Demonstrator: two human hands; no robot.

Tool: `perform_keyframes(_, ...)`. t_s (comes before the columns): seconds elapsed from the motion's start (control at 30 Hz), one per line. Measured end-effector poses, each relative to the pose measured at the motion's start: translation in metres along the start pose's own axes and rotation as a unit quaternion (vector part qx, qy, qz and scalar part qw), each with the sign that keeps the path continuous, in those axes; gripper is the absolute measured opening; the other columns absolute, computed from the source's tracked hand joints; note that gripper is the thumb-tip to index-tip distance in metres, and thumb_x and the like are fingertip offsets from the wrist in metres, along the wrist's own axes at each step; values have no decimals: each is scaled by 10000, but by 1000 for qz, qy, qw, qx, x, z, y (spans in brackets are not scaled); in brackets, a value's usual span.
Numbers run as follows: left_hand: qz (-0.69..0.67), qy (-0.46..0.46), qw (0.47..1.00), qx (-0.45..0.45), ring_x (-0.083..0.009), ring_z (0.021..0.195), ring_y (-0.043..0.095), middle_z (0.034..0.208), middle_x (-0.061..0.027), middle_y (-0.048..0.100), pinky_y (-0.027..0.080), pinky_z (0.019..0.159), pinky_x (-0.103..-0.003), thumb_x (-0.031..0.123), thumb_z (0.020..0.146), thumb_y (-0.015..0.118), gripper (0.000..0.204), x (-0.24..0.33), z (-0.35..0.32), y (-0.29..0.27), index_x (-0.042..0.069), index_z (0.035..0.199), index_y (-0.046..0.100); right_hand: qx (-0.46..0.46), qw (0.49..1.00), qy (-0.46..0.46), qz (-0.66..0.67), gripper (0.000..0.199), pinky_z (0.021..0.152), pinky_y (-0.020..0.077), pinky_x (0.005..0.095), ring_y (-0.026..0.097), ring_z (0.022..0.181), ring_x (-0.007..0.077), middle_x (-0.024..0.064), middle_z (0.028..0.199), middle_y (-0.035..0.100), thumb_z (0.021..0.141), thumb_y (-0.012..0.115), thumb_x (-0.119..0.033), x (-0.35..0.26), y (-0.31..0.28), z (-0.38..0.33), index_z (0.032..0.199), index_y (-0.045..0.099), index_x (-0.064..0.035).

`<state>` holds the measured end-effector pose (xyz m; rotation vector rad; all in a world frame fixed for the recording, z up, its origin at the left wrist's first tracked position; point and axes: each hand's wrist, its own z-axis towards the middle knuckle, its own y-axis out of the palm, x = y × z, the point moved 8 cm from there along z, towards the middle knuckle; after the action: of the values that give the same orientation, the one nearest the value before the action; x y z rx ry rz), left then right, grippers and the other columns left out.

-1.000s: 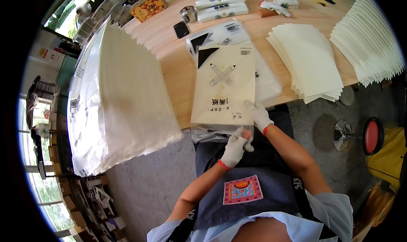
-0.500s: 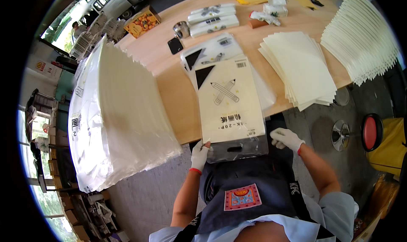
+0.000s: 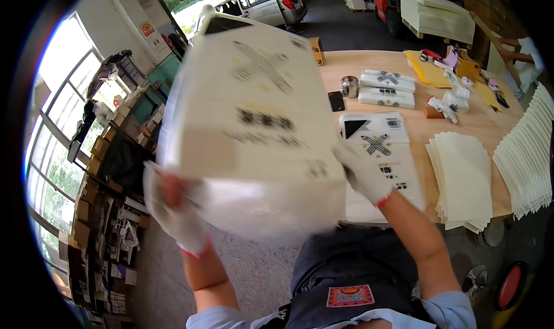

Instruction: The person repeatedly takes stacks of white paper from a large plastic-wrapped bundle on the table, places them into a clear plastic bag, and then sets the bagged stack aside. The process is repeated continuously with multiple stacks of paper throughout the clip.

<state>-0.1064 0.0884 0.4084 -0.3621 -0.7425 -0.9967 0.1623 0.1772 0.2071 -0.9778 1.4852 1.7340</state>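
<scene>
A pack of drawing paper in a clear plastic bag, printed with crossed pencils and dark lettering, is raised in front of me, tilted and motion-blurred. At its lower left corner my left hand, in a white glove with a red cuff, is closed on the bag. My right hand, gloved alike, grips the pack's right edge; some of its fingers are hidden. Right of the pack, flat printed plastic bags lie on the table. The pack covers most of what is behind it on the left.
The wooden table bears a fanned pile of cream sheets, a tall sheet stack, rolled bags, a phone and a metal tin. Cluttered shelves stand left. Another person's arm shows at far right.
The pack has risen from the table's front edge and swung up to the left, with both hands now on it. My right hand has come onto its edge. The view has turned left.
</scene>
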Motion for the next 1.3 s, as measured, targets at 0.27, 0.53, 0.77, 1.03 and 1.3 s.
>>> perform_keyframes(0.27, 122, -68, 982, -126, -57, 742, 428, 819, 31, 496, 350, 658, -195, 272, 939, 543, 252, -159, 94, -105, 22, 951, 571, -45, 946, 38, -319, 423, 545, 463, 270, 593, 589, 121, 55, 681, 629, 857, 581, -457, -41, 105, 80, 772, 580, -43)
perform_keyframes(0.53, -87, -185, 979, 25, -176, 961, 537, 1098, -94, 541, 450, 824, -320, 290, 965, 408, 376, -288, -107, -93, 14, 1219, 439, -76, 795, -38, -601, 648, 702, 499, 402, 648, 779, 311, 143, 858, 651, 753, 577, -622, 29, 93, -27, 1048, 528, -47)
perform_keyframes(0.77, -14, -273, 837, -474, -139, 736, 577, 803, -68, 608, 464, 664, -280, 162, 861, 632, 140, -248, -331, 105, 37, 915, 599, -111, 774, 224, -582, 409, 725, 490, 387, 645, 831, 284, 98, 884, 674, 810, 566, -480, 169, -63, -168, 990, 598, -114)
perform_keyframes(1.03, 126, 36, 749, -650, -342, 882, 559, 925, -134, 596, 451, 778, -428, 278, 771, 667, 224, -213, -385, 286, 80, 870, 630, 70, 787, 285, -542, 365, 754, 490, 364, 644, 844, 281, 96, 873, 674, 840, 548, -452, 142, -125, -248, 960, 601, -112)
perform_keyframes(1.3, 101, -78, 690, -712, -285, 855, 609, 921, -117, 653, 461, 757, -372, 333, 865, 535, 267, -265, -388, 311, 113, 870, 686, 143, 902, 254, -318, 313, 623, 497, 283, 621, 649, 155, 53, 763, 648, 868, 564, -375, 137, -147, -240, 940, 604, -73)
